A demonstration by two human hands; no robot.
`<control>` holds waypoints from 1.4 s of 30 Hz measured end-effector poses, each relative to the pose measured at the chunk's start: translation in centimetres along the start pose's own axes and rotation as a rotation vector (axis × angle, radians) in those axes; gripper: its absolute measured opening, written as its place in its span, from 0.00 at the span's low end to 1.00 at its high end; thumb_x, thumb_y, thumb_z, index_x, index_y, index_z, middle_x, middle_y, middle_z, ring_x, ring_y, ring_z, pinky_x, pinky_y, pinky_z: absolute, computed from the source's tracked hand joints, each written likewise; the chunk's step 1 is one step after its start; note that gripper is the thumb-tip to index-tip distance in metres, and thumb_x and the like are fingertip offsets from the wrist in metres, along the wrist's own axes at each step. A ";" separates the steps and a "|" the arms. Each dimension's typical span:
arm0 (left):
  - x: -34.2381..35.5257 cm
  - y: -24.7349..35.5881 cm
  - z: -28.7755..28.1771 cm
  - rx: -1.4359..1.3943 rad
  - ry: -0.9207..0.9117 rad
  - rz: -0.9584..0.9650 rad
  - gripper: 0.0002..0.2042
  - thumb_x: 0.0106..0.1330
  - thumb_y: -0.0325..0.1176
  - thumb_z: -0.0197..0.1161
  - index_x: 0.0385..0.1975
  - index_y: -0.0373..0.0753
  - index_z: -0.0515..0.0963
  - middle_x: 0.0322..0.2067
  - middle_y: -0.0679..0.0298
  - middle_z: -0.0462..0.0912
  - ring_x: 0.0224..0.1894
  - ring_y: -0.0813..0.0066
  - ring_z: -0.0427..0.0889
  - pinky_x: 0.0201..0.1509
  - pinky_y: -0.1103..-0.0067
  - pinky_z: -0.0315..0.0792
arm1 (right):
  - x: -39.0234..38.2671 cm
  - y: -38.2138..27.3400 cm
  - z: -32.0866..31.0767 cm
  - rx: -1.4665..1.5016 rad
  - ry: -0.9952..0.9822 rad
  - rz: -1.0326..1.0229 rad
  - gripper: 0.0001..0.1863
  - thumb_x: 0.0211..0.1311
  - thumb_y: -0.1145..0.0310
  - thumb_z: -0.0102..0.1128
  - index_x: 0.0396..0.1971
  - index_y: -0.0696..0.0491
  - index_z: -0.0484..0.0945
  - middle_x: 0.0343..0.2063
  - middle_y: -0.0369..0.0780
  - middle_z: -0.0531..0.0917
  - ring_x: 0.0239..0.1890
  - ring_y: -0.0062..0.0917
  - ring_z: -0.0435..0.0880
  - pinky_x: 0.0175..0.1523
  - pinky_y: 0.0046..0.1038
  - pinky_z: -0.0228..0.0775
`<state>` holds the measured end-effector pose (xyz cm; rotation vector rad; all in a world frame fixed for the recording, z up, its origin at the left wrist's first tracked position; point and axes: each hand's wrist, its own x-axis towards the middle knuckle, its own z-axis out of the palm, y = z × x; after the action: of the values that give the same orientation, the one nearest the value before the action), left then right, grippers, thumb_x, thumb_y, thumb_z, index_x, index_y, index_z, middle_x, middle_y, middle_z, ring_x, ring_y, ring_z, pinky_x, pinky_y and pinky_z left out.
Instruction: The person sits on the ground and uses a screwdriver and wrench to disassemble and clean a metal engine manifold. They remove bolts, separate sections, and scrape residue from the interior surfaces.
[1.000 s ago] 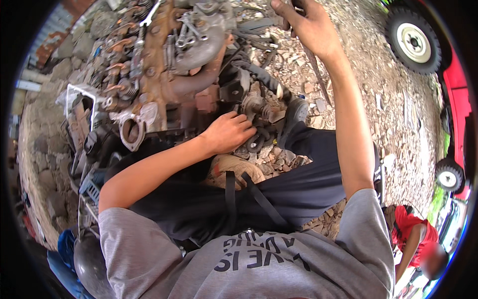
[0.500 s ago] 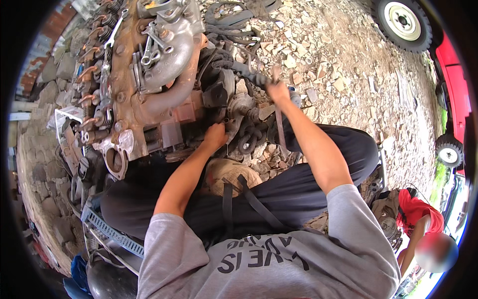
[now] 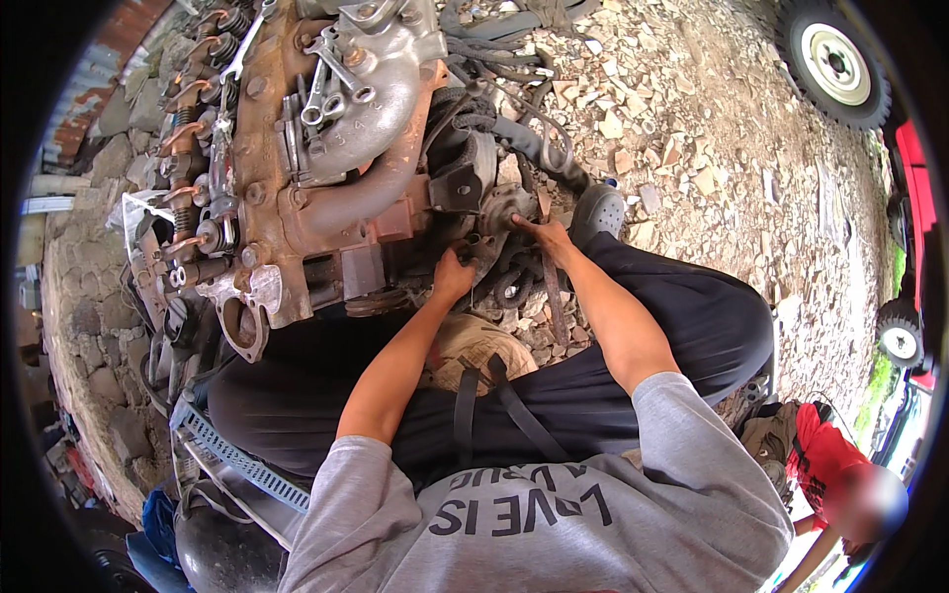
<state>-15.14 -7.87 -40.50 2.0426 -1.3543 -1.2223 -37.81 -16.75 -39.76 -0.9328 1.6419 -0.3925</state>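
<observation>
A rusty engine block (image 3: 259, 188) fills the upper left, with a grey curved manifold (image 3: 381, 119) along its side. My left hand (image 3: 455, 276) is closed at the lower edge of a round metal housing (image 3: 506, 206) at the block's end; what its fingertips pinch is hidden. My right hand (image 3: 550, 239) reaches to the same housing with its index finger and thumb touching it. A long, flat, rusty bar (image 3: 556, 301) runs through that hand's grip, showing above and below it. Two wrenches (image 3: 341, 71) lie on the manifold.
Loose stones (image 3: 682, 158) cover the ground to the right. A dark hose (image 3: 494, 61) lies beyond the housing. My grey clog (image 3: 599, 211) sits beside my right hand. A blue perforated seat edge (image 3: 232, 460) is at left. A person in red (image 3: 825, 460) is at lower right.
My right hand has come down and left with the rusty bar, from over the stones to the housing. My left hand stays by the housing. The whole view has shifted slightly.
</observation>
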 end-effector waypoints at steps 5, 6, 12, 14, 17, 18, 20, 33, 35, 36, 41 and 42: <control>1.1 -4.7 2.0 -0.099 0.023 -0.107 0.27 0.57 0.36 0.70 0.58 0.34 0.75 0.56 0.52 0.80 0.60 0.60 0.77 0.65 0.71 0.67 | -1.4 -2.0 1.8 0.332 -0.182 0.075 0.23 0.56 0.59 0.74 0.38 0.66 0.80 0.35 0.44 0.85 0.36 0.32 0.84 0.35 0.31 0.79; 1.0 -4.4 2.2 -0.113 0.037 -0.078 0.30 0.56 0.37 0.72 0.59 0.34 0.73 0.56 0.52 0.79 0.61 0.61 0.77 0.66 0.71 0.66 | -1.0 -1.5 2.0 0.349 -0.185 0.123 0.21 0.57 0.61 0.73 0.37 0.66 0.80 0.34 0.44 0.85 0.34 0.31 0.83 0.33 0.31 0.78; 0.1 0.0 1.1 -0.254 -0.039 -0.138 0.39 0.54 0.48 0.73 0.61 0.29 0.67 0.58 0.44 0.75 0.63 0.53 0.73 0.67 0.68 0.66 | 2.1 1.2 3.6 0.166 0.109 0.117 0.17 0.58 0.65 0.70 0.35 0.67 0.80 0.30 0.43 0.84 0.28 0.30 0.83 0.30 0.32 0.75; -0.6 1.6 0.3 -0.322 -0.029 -0.148 0.42 0.54 0.51 0.73 0.62 0.29 0.64 0.58 0.43 0.74 0.63 0.53 0.73 0.67 0.68 0.66 | 0.0 -1.4 3.5 0.186 0.224 0.172 0.18 0.59 0.66 0.69 0.38 0.68 0.80 0.33 0.44 0.84 0.29 0.30 0.83 0.31 0.33 0.76; -0.6 5.2 1.3 -0.352 -0.028 -0.100 0.46 0.54 0.56 0.71 0.65 0.29 0.60 0.59 0.43 0.74 0.63 0.52 0.73 0.66 0.69 0.66 | 1.5 -1.1 -1.4 0.384 0.204 0.174 0.26 0.52 0.63 0.74 0.41 0.71 0.80 0.38 0.47 0.86 0.36 0.31 0.85 0.39 0.32 0.75; -0.3 5.6 1.3 -0.354 -0.007 -0.077 0.46 0.54 0.57 0.71 0.65 0.29 0.60 0.59 0.44 0.74 0.63 0.51 0.73 0.66 0.68 0.66 | -1.3 -4.5 -1.9 0.435 0.175 0.158 0.26 0.52 0.63 0.74 0.41 0.71 0.80 0.37 0.46 0.86 0.36 0.31 0.84 0.38 0.33 0.75; -1.1 9.3 0.9 -0.344 -0.031 -0.027 0.46 0.55 0.56 0.71 0.65 0.29 0.60 0.58 0.45 0.75 0.61 0.52 0.75 0.66 0.68 0.66 | -1.8 -6.5 -4.2 0.371 0.240 0.119 0.24 0.49 0.64 0.74 0.39 0.70 0.81 0.35 0.44 0.85 0.32 0.28 0.83 0.34 0.33 0.74; -11.3 27.9 -8.5 -0.455 -0.393 0.597 0.42 0.64 0.55 0.66 0.69 0.31 0.59 0.61 0.47 0.73 0.63 0.59 0.74 0.65 0.68 0.68 | -30.1 -29.3 -17.7 0.137 0.709 -0.602 0.09 0.48 0.74 0.68 0.30 0.60 0.80 0.21 0.38 0.82 0.19 0.18 0.75 0.22 0.22 0.63; -13.2 29.5 -9.9 -0.670 -0.402 0.697 0.45 0.67 0.64 0.55 0.71 0.31 0.56 0.64 0.46 0.68 0.66 0.59 0.69 0.69 0.67 0.62 | -33.6 -30.4 -18.7 0.181 0.611 -0.744 0.14 0.49 0.72 0.66 0.37 0.59 0.80 0.23 0.36 0.81 0.19 0.17 0.74 0.20 0.18 0.62; -13.4 29.6 -10.5 -0.793 -0.416 0.754 0.45 0.67 0.66 0.52 0.71 0.31 0.54 0.65 0.46 0.67 0.68 0.57 0.67 0.71 0.66 0.59 | -35.4 -31.2 -17.8 0.254 0.555 -0.745 0.17 0.49 0.72 0.65 0.40 0.59 0.78 0.24 0.37 0.81 0.20 0.17 0.74 0.20 0.18 0.62; -14.2 30.3 -14.0 -1.201 -0.512 0.958 0.44 0.71 0.69 0.34 0.73 0.36 0.47 0.67 0.50 0.64 0.68 0.60 0.65 0.73 0.65 0.56 | -39.4 -33.3 -13.7 0.512 0.132 -0.716 0.21 0.48 0.72 0.66 0.45 0.62 0.76 0.26 0.37 0.78 0.23 0.18 0.76 0.21 0.18 0.62; -14.0 29.9 -14.8 -1.186 -0.593 1.002 0.42 0.72 0.68 0.32 0.73 0.36 0.48 0.64 0.52 0.66 0.64 0.67 0.69 0.67 0.69 0.65 | -39.9 -33.5 -12.3 0.524 0.068 -0.697 0.23 0.49 0.71 0.66 0.46 0.63 0.75 0.25 0.37 0.76 0.24 0.19 0.75 0.20 0.17 0.62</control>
<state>-20.82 -10.90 -4.90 0.1309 -1.1049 -1.5237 -35.64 -10.70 13.36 -1.0613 1.1318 -1.2714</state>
